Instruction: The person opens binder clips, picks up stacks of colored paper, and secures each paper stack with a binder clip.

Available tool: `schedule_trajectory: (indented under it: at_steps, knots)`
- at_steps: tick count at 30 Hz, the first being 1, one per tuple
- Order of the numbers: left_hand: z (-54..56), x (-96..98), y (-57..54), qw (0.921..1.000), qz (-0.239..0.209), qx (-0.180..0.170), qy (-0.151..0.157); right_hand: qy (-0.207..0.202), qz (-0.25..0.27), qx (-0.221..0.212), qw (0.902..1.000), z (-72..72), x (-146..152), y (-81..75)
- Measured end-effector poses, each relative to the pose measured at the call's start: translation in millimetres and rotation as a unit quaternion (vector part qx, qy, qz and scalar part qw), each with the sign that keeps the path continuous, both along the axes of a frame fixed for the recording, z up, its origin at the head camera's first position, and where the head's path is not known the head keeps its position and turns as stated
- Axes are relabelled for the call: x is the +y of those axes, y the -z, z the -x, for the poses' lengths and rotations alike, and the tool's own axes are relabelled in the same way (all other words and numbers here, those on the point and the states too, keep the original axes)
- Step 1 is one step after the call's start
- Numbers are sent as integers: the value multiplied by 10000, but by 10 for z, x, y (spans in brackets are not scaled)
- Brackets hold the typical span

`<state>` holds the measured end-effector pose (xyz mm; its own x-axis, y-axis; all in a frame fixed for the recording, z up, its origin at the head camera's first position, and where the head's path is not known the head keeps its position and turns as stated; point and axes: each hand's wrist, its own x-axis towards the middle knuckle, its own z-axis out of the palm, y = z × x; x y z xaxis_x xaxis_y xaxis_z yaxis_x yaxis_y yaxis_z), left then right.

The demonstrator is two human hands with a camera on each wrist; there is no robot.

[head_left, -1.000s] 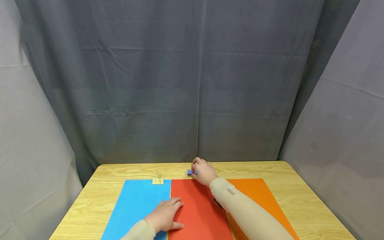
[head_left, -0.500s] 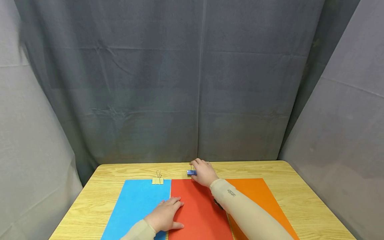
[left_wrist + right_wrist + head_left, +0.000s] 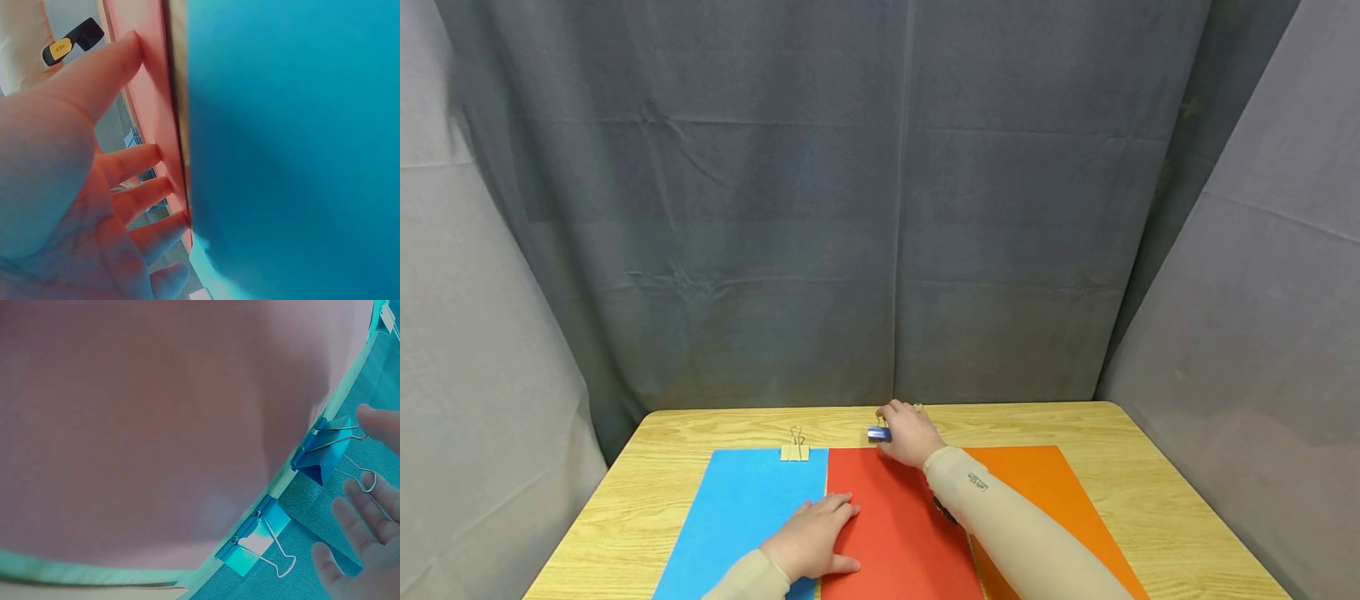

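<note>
Blue binder clip (image 3: 879, 434), near the far edge of the tabletop (image 3: 1150, 500) at 12 o'clock, sits between the thumb and forefinger of a person's right hand (image 3: 912, 435). Seen close up, the two tips bracket its wire levers (image 3: 334, 444) from either side, in what looks like a light pinch; levers spread a clip's mouth, which is probably why it is held there. Whether that mouth grips anything, I cannot tell.

At 7 o'clock from the right hand, the left hand (image 3: 811, 537) lies with fingers spread and straight. Its fingertips and thumb rest on a red sheet (image 3: 898, 533), most likely to keep it from sliding. The hands are well apart and hold nothing between them.

A blue sheet (image 3: 737, 508) lies at 9 o'clock of the red one, partly under the left hand, and an orange sheet (image 3: 1037, 475) at 3 o'clock, partly under the right sleeve (image 3: 1022, 533).

At 9 o'clock from the blue clip, a yellow binder clip (image 3: 794, 453) overlaps the blue sheet's far edge, levers up. Another binder clip (image 3: 257, 539) stands just past the right hand; tinted light hides its true colour. Dark gray curtain (image 3: 775, 208) hangs behind everything.
</note>
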<state>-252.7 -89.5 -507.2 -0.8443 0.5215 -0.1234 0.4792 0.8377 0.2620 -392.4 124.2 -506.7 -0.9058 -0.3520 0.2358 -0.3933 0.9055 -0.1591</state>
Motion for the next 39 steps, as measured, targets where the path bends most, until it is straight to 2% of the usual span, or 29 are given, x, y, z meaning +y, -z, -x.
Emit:
schedule_trajectory:
  at_steps: [12,29,39]
  knots:
    - [-3,16,-23,9998,41,-155,-83,66,-59,144,9999,-1,2,-4]
    - [23,5,17,9999,24,-98,-25,-20,-111,-2,9999,6,-3,1]
    - [18,4,20,10000,45,-40,-9,-18,-357,166,9992,23,4,18]
